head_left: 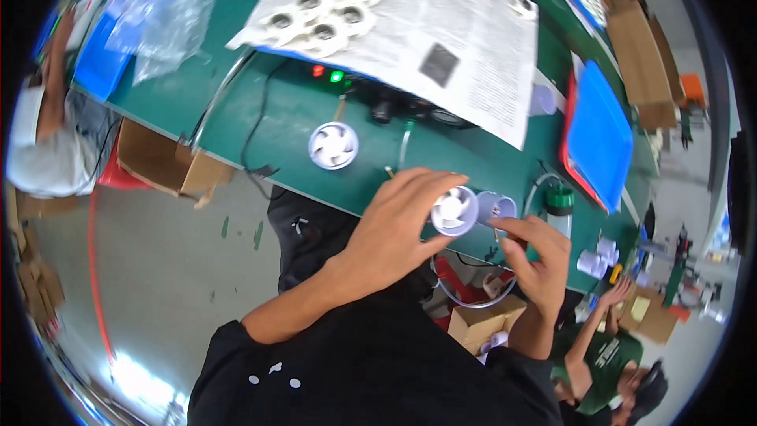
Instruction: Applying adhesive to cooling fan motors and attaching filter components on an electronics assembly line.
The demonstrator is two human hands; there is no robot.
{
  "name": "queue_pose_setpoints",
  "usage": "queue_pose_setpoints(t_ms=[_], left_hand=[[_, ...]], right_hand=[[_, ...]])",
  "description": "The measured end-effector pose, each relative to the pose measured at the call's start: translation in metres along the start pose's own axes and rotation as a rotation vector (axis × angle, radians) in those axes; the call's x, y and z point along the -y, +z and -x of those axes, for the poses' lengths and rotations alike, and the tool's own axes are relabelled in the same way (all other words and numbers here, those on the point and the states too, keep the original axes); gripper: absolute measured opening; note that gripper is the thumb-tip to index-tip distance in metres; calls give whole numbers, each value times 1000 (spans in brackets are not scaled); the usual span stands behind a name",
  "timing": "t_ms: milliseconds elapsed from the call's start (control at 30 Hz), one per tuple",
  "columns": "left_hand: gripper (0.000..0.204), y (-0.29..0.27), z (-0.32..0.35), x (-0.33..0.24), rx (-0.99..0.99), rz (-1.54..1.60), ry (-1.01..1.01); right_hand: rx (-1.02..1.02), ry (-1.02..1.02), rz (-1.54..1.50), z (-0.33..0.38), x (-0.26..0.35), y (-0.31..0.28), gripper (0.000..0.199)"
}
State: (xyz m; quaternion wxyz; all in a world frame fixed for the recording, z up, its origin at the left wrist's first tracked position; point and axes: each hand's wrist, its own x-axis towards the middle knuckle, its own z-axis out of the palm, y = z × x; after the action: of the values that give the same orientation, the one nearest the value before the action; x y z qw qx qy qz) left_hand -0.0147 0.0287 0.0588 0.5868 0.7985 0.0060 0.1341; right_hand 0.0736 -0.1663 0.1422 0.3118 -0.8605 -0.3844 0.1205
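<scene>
My left hand (398, 221) holds a short lavender cylinder with a white bladed fan wheel (453, 211) inside, gripped between thumb and fingers, its open end turned up. Right beside it stands a second lavender cylinder (505, 207), with small parts visible inside. My right hand (542, 256) is at the near rim of this second cylinder, index finger and thumb brought close together; whatever lies between them is too small to make out. Farther left on the green table (284, 162) sits another lavender cylinder with a white fan wheel (333, 146).
Several white round parts (325, 35) lie on a printed paper sheet (473, 55) above a device with lit lamps. A green-capped bottle (560, 203), blue tray (603, 138) and lavender cylinders (593, 262) are to the right. Co-workers sit left and lower right. A cardboard box (482, 323) stands below.
</scene>
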Motion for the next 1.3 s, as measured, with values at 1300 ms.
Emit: queue_pose_setpoints(t_ms=[1300], left_hand=[[36,-52,30,19,-582,-349,39]], right_hand=[[-285,-669,931,-277,-67,29,20]])
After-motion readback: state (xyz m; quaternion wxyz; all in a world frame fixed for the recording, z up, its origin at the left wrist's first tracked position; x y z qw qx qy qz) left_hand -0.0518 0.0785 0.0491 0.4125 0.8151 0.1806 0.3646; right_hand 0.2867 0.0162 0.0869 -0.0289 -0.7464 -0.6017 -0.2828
